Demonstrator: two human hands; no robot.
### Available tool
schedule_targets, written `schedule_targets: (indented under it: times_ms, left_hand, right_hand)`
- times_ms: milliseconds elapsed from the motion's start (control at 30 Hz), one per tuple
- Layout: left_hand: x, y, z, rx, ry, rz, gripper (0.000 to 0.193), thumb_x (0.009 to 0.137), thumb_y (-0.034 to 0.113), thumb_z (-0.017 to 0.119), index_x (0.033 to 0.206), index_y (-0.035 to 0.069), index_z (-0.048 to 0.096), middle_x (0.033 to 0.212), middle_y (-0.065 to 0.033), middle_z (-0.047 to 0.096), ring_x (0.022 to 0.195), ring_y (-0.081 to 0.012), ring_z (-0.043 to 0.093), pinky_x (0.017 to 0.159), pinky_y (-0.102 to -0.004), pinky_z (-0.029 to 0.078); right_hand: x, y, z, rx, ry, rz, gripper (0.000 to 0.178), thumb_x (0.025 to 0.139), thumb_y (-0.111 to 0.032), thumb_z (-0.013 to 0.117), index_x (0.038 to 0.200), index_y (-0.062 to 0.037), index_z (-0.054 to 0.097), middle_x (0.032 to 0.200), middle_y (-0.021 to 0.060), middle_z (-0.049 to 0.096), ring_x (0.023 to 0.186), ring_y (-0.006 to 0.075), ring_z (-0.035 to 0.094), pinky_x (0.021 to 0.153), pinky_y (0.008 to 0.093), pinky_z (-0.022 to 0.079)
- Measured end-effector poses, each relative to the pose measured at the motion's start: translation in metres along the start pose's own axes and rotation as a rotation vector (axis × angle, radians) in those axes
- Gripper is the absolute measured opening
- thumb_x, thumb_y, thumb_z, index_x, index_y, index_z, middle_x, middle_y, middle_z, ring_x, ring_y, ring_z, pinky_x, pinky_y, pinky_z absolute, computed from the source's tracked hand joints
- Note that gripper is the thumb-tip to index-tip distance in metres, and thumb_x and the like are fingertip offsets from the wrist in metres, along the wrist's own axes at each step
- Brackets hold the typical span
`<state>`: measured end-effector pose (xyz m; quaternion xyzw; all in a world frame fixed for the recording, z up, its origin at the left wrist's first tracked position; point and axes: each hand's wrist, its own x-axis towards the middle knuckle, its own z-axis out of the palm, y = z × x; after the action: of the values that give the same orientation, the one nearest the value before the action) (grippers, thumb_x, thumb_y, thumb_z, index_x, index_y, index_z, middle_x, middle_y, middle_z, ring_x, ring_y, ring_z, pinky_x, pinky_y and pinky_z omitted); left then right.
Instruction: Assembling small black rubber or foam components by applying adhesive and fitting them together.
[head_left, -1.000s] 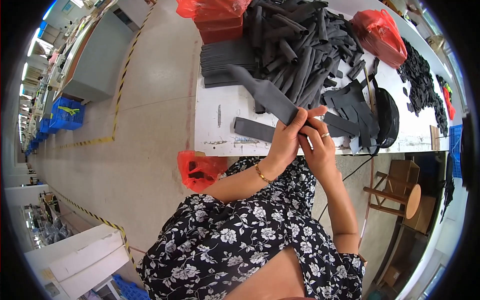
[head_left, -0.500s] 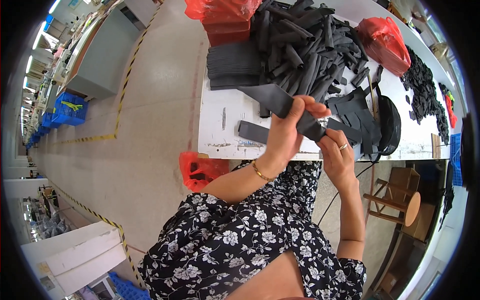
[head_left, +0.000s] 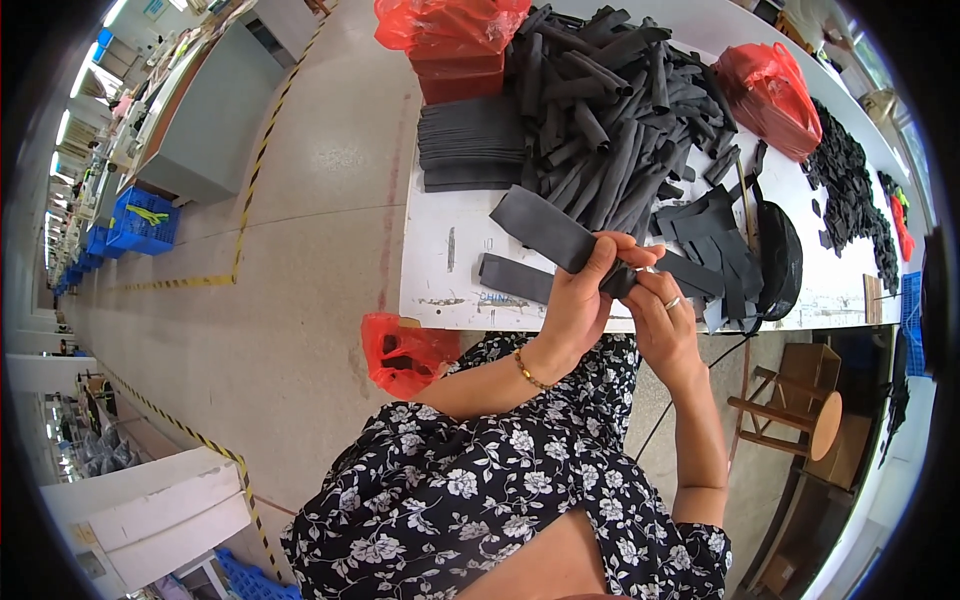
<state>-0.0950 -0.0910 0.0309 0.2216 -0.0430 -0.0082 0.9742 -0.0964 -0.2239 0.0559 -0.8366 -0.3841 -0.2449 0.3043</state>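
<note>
left hand (head_left: 580,300) gripped dark flat strip (head_left: 545,228), frame centre | right hand (head_left: 660,320) pinched its end | white tabletop (head_left: 440,250) behind

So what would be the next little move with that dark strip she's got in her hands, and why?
Probably the right hand should keep working the near end of the flat dark strip while the left hand steadies it. Both hands pinch that end just above the white table edge, and the rest of the strip sticks out free toward the pile of dark tubes.
</note>
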Motion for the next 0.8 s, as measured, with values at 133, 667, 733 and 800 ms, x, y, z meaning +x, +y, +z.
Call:
schedule_targets:
  times_ms: [133,667,733,800]
  left_hand:
    - [0.006,0.002,-0.002,0.028,0.045,0.017,0.034,0.101,0.031,0.049,0.110,0.000,0.058,0.100,-0.0162,0.070,0.110,-0.0329,0.063,0.102,-0.0448,0.045]
    - [0.025,0.026,-0.034,0.088,-0.090,0.081,0.029,0.098,0.029,0.054,0.113,0.005,0.061,0.109,-0.0150,0.068,0.115,-0.0335,0.058,0.102,-0.0496,0.046]
    - [0.024,0.038,-0.052,0.168,0.128,0.090,0.022,0.094,0.018,0.063,0.110,0.002,0.064,0.100,-0.0155,0.069,0.095,-0.0321,0.068,0.090,-0.0462,0.056]
    - [0.018,0.038,-0.059,0.153,0.118,0.104,0.021,0.094,0.017,0.063,0.109,0.002,0.064,0.098,-0.0154,0.069,0.096,-0.0323,0.068,0.090,-0.0468,0.056]
  right_hand:
    - [0.000,-0.007,0.003,0.158,-0.004,0.262,0.018,0.078,0.003,0.070,0.094,0.0028,0.060,0.104,0.0151,0.061,0.089,0.0295,0.062,0.076,0.0332,0.051]
    - [-0.008,-0.007,0.032,0.598,0.408,0.704,0.011,0.093,-0.010,0.064,0.095,0.0011,0.065,0.090,0.0043,0.062,0.083,0.0123,0.058,0.075,0.0262,0.047]
    - [-0.006,-0.006,0.029,0.389,0.395,0.531,0.011,0.092,-0.008,0.064,0.096,0.0024,0.065,0.090,0.0094,0.063,0.081,0.0168,0.059,0.074,0.0273,0.047]
    - [-0.011,-0.008,0.030,0.446,0.376,0.592,0.010,0.091,-0.006,0.065,0.096,0.0021,0.065,0.090,0.0093,0.063,0.082,0.0164,0.059,0.074,0.0274,0.047]
